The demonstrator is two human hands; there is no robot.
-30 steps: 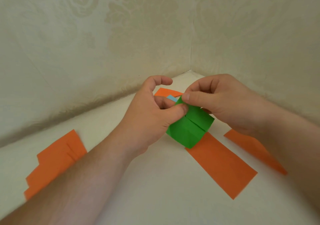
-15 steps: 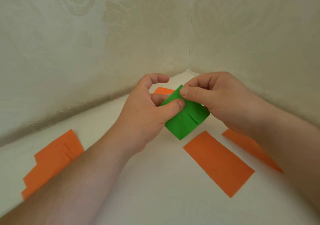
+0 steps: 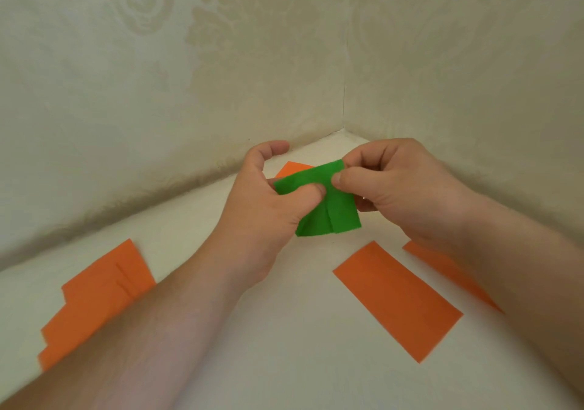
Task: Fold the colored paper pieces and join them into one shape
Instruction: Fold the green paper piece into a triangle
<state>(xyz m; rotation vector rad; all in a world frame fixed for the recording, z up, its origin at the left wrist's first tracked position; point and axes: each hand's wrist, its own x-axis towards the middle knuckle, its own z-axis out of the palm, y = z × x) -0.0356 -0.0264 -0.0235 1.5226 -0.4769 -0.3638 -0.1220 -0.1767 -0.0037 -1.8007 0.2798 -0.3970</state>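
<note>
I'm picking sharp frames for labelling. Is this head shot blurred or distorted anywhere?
Head view: soft motion blur on the green paper and both hands, left hand and right hand; wide-angle bending curves the wall edges; lighting even and diffuse, no glare; the orange strip stays fairly crisp.

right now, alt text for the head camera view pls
Two bare hands, the left hand and right hand, pinch a folded green paper above a white surface. Orange paper pieces lie around it.
</note>
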